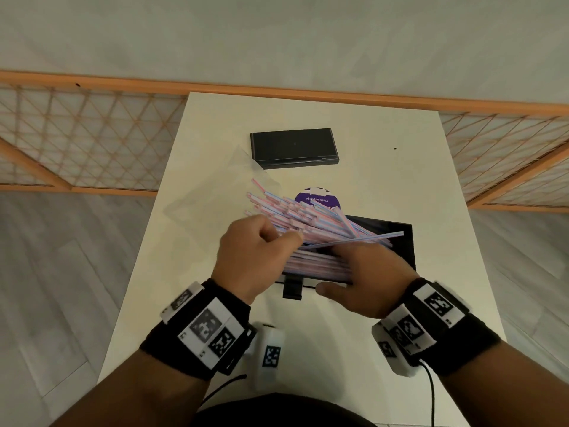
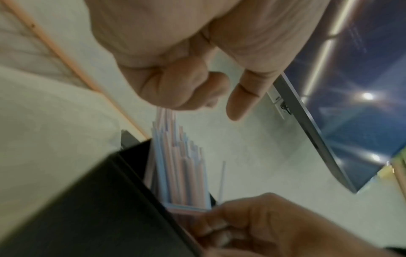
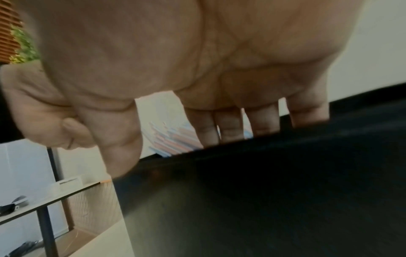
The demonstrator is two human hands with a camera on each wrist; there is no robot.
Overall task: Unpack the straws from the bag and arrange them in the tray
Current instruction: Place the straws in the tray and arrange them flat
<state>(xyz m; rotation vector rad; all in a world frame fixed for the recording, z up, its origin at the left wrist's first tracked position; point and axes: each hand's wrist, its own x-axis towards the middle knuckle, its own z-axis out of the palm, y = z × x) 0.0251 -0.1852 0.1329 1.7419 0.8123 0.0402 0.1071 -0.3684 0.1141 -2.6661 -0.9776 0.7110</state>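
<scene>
Pink and blue striped straws (image 1: 308,211) fan out over the left end of the black tray (image 1: 405,241). My left hand (image 1: 264,245) grips the near ends of this loose bundle, fingers curled round them; the left wrist view shows the straws (image 2: 182,165) emerging from under the fist (image 2: 175,83). A flat layer of straws lies in the tray's near side. My right hand (image 1: 366,272) rests on that layer with straight fingers (image 3: 228,125) reaching over the tray wall (image 3: 263,191) and the thumb outside it. One straw (image 1: 369,237) lies crosswise above the right hand.
The clear plastic bag (image 1: 215,192) lies flat on the white table (image 1: 431,180), left of the straws. A black box lid (image 1: 292,146) sits at the back. A purple round sticker (image 1: 308,197) shows behind the tray. Lattice railings flank the table.
</scene>
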